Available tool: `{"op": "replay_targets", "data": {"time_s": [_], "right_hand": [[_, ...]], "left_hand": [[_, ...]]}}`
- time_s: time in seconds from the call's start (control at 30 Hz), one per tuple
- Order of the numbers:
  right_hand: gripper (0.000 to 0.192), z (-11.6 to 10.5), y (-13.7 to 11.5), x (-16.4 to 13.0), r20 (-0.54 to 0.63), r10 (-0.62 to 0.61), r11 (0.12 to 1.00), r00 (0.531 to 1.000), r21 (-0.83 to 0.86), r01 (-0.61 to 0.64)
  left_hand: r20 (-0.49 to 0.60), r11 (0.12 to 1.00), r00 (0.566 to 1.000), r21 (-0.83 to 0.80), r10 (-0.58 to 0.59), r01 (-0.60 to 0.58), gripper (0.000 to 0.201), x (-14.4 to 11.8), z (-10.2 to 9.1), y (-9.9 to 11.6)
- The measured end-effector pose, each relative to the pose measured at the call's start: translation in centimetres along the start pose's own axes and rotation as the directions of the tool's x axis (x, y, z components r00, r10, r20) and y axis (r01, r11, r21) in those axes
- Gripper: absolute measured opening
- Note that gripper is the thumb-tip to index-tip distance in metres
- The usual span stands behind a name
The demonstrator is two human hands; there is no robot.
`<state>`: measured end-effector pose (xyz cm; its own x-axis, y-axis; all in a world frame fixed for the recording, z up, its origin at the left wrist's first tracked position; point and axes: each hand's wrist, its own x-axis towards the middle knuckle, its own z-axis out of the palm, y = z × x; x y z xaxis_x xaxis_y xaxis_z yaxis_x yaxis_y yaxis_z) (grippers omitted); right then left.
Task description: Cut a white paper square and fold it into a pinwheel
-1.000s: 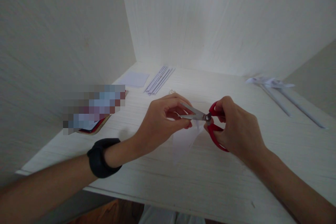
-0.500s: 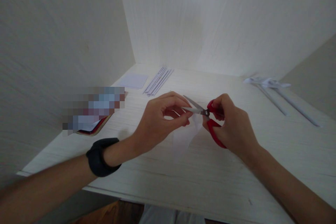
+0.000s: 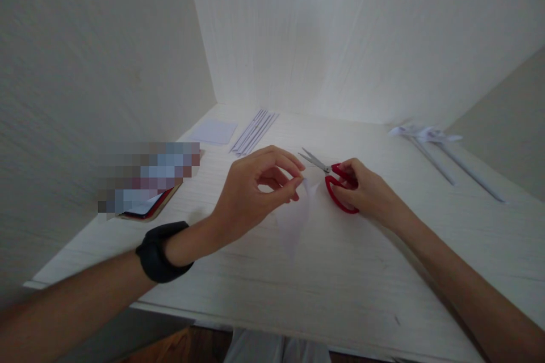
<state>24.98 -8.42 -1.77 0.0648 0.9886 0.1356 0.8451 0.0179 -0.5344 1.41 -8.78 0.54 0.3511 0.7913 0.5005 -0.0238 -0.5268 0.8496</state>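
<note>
My left hand [image 3: 259,184], with a dark band [image 3: 164,252] on its wrist, pinches a thin white piece of paper [image 3: 294,221] between thumb and fingertips. The paper hangs below those fingers, pale against the table. In my right hand [image 3: 366,184] is a pair of scissors [image 3: 327,170] with red handles. Its metal blades are slightly parted and point toward the left hand's fingertips, apart from the paper.
Behind my left hand lie several thin folded paper strips [image 3: 254,133] and a flat stack of pale paper squares [image 3: 214,131]. A phone-like device [image 3: 147,207], partly blurred out, is at the left. Two white paper sticks [image 3: 470,170] with folded paper tops lie at the right. White panels [image 3: 315,28] surround the table [image 3: 255,289].
The scissors have drawn away from my left fingertips and the paper, and their blades have closed somewhat. My left hand still pinches the paper.
</note>
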Motion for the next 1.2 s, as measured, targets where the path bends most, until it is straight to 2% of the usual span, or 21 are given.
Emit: {"op": "replay_targets", "data": {"time_s": [0.1, 0.2, 0.47, 0.67, 0.9, 1.03, 1.2], "right_hand": [[0.027, 0.2, 0.8, 0.2, -0.028, -0.113, 0.985, 0.993, -0.135, 0.108], [0.030, 0.5, 1.4, 0.3, -0.063, -0.200, 0.965, 0.978, -0.183, 0.186], [0.033, 1.0, 0.9, 0.0, -0.036, -0.302, 0.929, 0.953, -0.236, 0.285], [0.035, 0.9, 0.2, -0.3, 0.022, -0.287, 0.919, 0.958, -0.277, 0.282], [0.036, 0.0, -1.7, -0.5, 0.149, -0.201, 0.843, 0.968, -0.477, 0.249], [0.033, -0.7, -2.7, -0.5, 0.208, -0.182, 0.797, 0.961, -0.541, 0.268], [0.025, -1.5, -4.4, 0.0, 0.201, -0.180, 0.786, 0.963, -0.559, 0.264]], "left_hand": [[0.006, 0.995, 0.997, -0.066, -0.081, 0.081, 0.009, 0.1, 0.0, 0.1], [-0.004, 0.986, 0.991, -0.107, -0.131, 0.130, 0.011, 0.2, -0.1, 0.0], [-0.037, 0.993, 0.994, -0.065, -0.105, 0.103, 0.012, 0.3, -0.3, 0.0], [-0.028, 0.998, 0.998, -0.010, -0.054, 0.054, 0.010, 0.1, -0.3, -0.1], [-0.046, 0.997, 0.999, 0.080, 0.013, -0.010, 0.009, 0.2, -0.6, -0.1], [-0.044, 0.965, 0.993, 0.243, 0.109, -0.095, 0.007, 0.5, -1.1, 0.1], [-0.029, 0.864, 0.972, 0.465, 0.233, -0.193, 0.008, 1.0, -1.6, 0.2]]}}
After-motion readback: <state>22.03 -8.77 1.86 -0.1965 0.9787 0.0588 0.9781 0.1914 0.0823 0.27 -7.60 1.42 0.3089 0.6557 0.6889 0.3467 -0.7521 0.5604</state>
